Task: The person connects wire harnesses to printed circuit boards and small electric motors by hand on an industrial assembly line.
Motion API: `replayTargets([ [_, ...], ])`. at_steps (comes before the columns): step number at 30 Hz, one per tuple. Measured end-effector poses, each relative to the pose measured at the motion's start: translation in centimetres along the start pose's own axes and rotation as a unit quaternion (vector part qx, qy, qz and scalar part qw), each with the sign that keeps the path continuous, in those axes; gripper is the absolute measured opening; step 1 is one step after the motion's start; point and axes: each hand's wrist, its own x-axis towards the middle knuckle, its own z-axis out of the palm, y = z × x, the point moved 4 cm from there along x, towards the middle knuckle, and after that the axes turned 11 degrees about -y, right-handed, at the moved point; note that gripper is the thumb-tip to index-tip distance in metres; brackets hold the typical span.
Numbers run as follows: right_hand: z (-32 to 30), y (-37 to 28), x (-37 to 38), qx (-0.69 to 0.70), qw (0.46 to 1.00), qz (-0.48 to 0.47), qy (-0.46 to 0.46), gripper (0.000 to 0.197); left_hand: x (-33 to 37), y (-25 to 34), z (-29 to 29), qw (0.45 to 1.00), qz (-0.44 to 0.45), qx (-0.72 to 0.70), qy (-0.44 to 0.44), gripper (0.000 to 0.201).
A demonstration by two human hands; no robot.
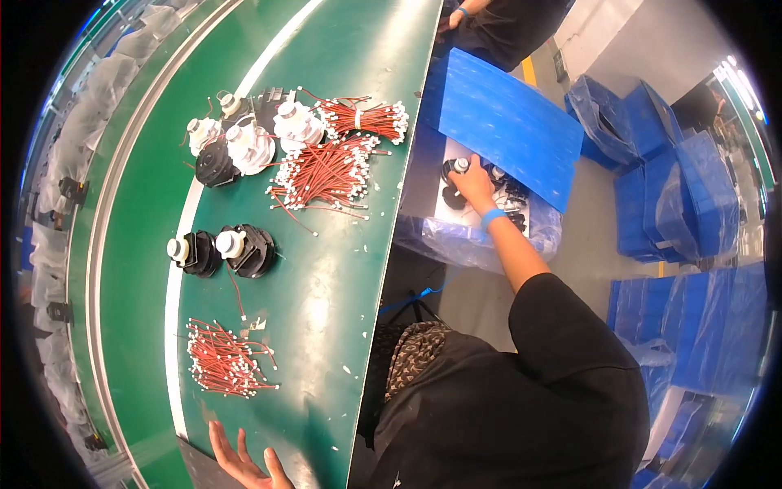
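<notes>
My right hand [474,186] reaches into a plastic-lined box at the right of the bench. Its fingers close around a round black part with a white cap [461,165]. More black parts [513,196] lie in the box beside it. My left hand [244,466] is over the near end of the green bench, fingers spread, holding nothing. Above it is a pile of short red wires with white connectors [228,359]. Farther along stand two black parts with white caps [247,249] [195,251], a thin red wire near them.
At the bench's far part are white and black capped parts [249,147] and two more red wire bundles [322,173] [366,120]. A blue sheet [509,122] partly covers the box. Blue crates [676,196] stand at right. Another person's hand [452,20] shows at the top.
</notes>
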Motion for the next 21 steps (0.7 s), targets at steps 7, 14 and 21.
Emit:
replayTargets([
  [7,0.1,0.4,-0.4,-0.092,0.995,-0.038,-0.021,0.062,-0.4,-0.3,0.1,1.0,0.01,-0.016,0.005,0.067],
  [14,-0.1,-0.5,-0.9,-0.01,0.989,-0.106,-0.102,0.063,-1.4,-2.2,0.6,0.998,-0.007,-0.039,0.045,0.068],
  [21,-3.4,-0.2,-4.2,0.1,0.982,-0.136,-0.089,0.063,-1.1,-2.3,-0.1,0.995,-0.007,-0.074,0.063,0.063],
])
